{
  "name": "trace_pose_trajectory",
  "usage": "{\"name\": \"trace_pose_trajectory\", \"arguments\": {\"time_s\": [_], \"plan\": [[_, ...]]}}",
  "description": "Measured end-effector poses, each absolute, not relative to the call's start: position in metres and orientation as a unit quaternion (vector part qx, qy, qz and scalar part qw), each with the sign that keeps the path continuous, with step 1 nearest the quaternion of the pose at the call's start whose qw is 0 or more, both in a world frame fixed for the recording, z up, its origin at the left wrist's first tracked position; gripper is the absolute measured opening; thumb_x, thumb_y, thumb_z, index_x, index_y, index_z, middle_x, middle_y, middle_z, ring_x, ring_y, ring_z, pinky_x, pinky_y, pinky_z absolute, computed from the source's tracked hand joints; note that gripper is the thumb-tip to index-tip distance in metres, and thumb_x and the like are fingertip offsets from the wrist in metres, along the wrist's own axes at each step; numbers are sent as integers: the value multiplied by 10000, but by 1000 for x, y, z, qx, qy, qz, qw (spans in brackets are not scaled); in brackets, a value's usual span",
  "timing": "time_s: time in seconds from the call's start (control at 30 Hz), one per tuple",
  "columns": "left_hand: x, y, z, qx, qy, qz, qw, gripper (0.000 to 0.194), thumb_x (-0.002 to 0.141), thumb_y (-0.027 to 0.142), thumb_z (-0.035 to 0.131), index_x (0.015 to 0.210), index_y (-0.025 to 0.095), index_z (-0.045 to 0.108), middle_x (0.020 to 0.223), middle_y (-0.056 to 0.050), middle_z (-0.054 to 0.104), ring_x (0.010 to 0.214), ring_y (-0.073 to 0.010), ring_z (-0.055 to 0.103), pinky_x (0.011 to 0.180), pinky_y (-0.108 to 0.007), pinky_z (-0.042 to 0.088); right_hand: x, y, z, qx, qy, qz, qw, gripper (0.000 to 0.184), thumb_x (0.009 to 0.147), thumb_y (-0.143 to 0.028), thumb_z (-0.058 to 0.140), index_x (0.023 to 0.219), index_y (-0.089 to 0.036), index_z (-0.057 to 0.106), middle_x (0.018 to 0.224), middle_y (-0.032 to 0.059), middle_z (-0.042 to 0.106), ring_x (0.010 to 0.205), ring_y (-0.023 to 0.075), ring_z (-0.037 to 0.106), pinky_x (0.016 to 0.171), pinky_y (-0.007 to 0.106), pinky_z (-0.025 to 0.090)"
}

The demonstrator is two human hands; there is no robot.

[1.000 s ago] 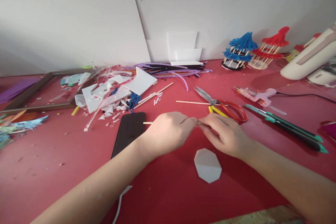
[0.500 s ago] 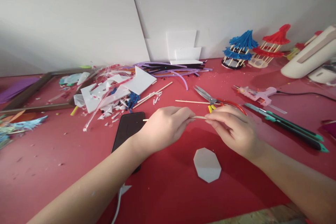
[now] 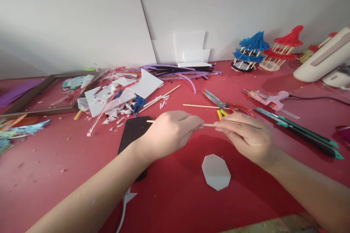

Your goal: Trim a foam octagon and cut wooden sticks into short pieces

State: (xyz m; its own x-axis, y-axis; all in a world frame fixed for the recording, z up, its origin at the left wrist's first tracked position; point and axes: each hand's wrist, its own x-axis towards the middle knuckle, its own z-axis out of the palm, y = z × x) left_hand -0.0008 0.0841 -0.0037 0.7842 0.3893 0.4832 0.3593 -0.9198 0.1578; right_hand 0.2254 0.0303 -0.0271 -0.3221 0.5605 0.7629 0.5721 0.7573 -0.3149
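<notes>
A thin pale wooden stick (image 3: 209, 125) runs between my two hands above the red table. My left hand (image 3: 175, 131) is closed round it, and the stick's far end pokes out to the left over a dark phone (image 3: 133, 131). My right hand (image 3: 246, 134) pinches the other end between thumb and fingers. Below the hands lies a white octagonal board piece (image 3: 216, 172). Just behind my right hand are red-handled scissors (image 3: 216, 100), a yellow-handled tool (image 3: 220, 113) partly hidden by the fingers, and another wooden stick (image 3: 199, 106).
At the left, paper and plastic scraps (image 3: 109, 98) lie by a brown frame (image 3: 41, 111). Purple and black pipe cleaners (image 3: 175, 72) lie at the back. To the right are a pink glue gun (image 3: 269, 98), a green-black cutter knife (image 3: 300, 133) and small blue (image 3: 250, 56) and red (image 3: 286, 45) pavilion models.
The stick has tilted slightly, its left end rising and its right end dropping a little. My right hand has shifted slightly down and right. Both hands still hold the stick.
</notes>
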Motion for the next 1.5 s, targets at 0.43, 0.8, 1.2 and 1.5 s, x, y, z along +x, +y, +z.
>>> {"name": "trace_pose_trajectory", "arguments": {"time_s": [0.43,0.8,1.2,1.5], "plan": [[0,81,-4,952,200,228,39,209,905,94,470,962,138,667,739,-32,676,624,-139,600,581,-239,467,226,29,-24,-346,-815,-24,465,257,825,30,595,965,-162,694,835,66,710,755,142,685,720,257,580],[5,78,-2,930,226,280,76,134,927,183,528,953,118,643,749,-33,675,644,-127,616,599,-229,468,223,31,-25,-365,-803,-53,469,257,814,15,624,975,-178,676,831,58,711,745,148,678,696,284,582],[5,76,-1,931,230,277,63,161,944,214,508,961,145,653,738,-34,683,636,-122,593,607,-236,461,221,29,-24,-380,-804,-11,458,208,859,-79,598,989,-226,668,799,36,721,680,153,680,636,283,572],[4,79,-5,930,217,289,69,130,921,171,533,969,148,652,770,-34,695,663,-128,610,628,-238,466,219,29,-37,-409,-794,239,380,104,949,-200,490,902,-200,583,679,-8,690,578,106,643,568,222,512]]}}
